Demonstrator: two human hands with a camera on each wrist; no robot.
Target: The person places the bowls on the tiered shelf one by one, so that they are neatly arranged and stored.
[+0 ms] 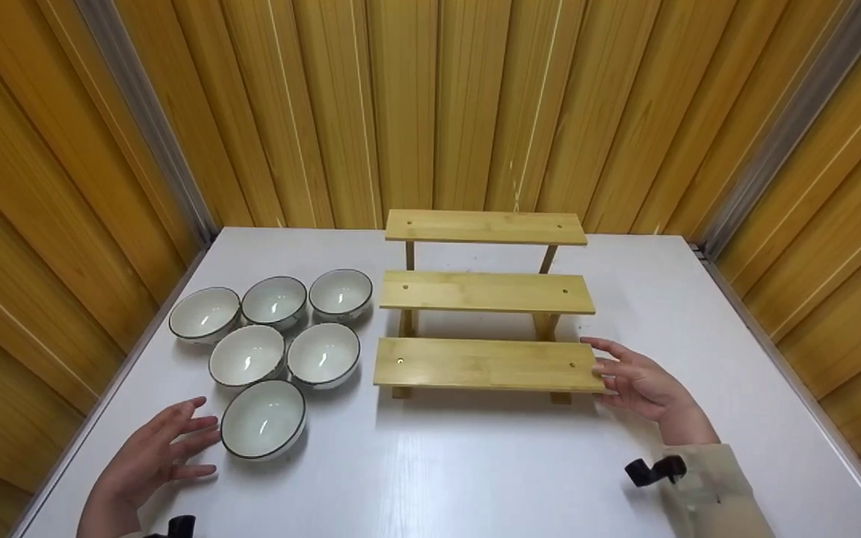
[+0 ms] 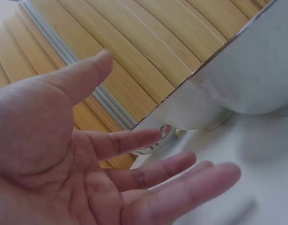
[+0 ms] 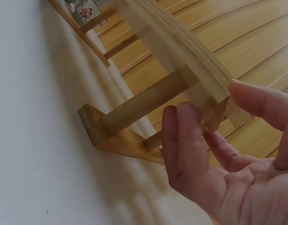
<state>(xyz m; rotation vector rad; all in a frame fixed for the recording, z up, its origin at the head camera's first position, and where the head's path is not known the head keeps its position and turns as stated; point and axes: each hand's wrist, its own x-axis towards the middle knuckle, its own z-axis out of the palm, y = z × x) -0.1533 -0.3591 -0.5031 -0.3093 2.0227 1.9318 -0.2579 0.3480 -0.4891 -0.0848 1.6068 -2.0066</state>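
Note:
On the left side of the table, several white bowls point(image 1: 263, 420) with dark rims sit in a triangle, the single one nearest the front. Beside that front bowl is my left hand point(image 1: 158, 448), fingers spread, palm turned toward it and holding nothing; the left wrist view shows the bowls' undersides beyond the fingers point(image 2: 181, 197). A three-step wooden shelf rack point(image 1: 489, 365) stands right of the bowls. My right hand point(image 1: 643, 385) is at the right end of its lowest board, with thumb and fingertips point(image 3: 184, 117) right at the board's end and the fingers loosely bent.
The white table point(image 1: 475, 478) reaches back to a wood-panelled wall point(image 1: 468, 104). Similar panels rise at both sides, with grey metal posts point(image 1: 150, 112) in the corners. A black clip-like piece point(image 1: 655, 471) sits on the right sleeve point(image 1: 714, 486).

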